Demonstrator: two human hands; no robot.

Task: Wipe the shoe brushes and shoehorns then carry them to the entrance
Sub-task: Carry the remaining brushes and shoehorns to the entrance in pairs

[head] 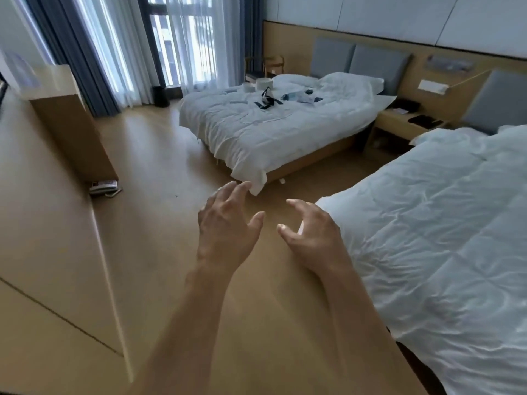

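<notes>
Twin-bed room, pale wooden floor. My left hand and right hand hover empty, fingers spread; small dark items litter the far white-quilted bed, brushes indistinguishable.

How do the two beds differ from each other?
The far bed has small dark items and white round containers scattered on it; the near bed shows only its duvet. The far bed sits by the window, while the near bed lies beside the right hand. Both have rumpled white bedding and grey headboards.
</notes>
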